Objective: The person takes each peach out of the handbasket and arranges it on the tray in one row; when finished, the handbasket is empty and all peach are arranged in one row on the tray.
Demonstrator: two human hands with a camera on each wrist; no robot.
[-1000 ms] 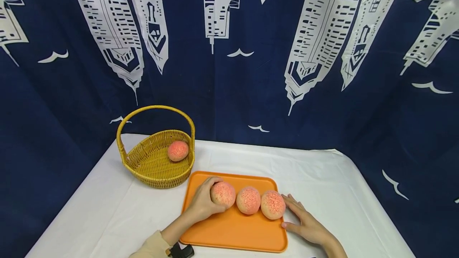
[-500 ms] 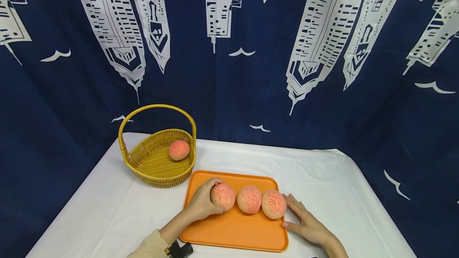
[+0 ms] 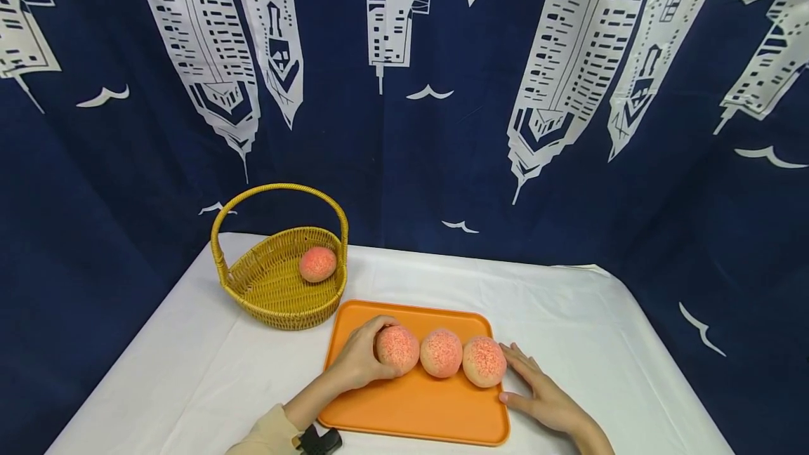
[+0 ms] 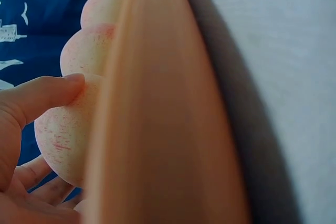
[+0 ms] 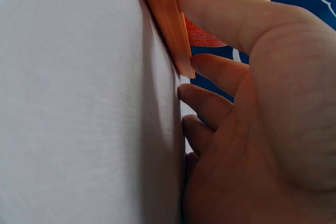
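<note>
Three pink-speckled peaches stand in a row on an orange tray [image 3: 423, 413]. My left hand [image 3: 363, 358] grips the left peach [image 3: 399, 351] from its left side, thumb in front and fingers behind. In the left wrist view the thumb presses on that pale peach, and the tray's side hides part of it. Beside it are the middle peach [image 3: 441, 354] and the right peach [image 3: 485, 362]. My right hand [image 3: 540, 395] lies at the tray's right edge, fingers loosely spread. In the right wrist view its thumb overlaps the tray rim [image 5: 167, 14], and its palm holds nothing.
A yellow wicker basket [image 3: 265, 293] with a tall arched handle stands behind the tray to the left. One peach [image 3: 318, 264] lies inside it. White cloth [image 3: 569, 314] covers the table, and a dark blue printed curtain [image 3: 411, 160] hangs behind.
The whole scene has shifted very slightly right in the head view. Both hands, the peaches and the tray keep their places relative to one another.
</note>
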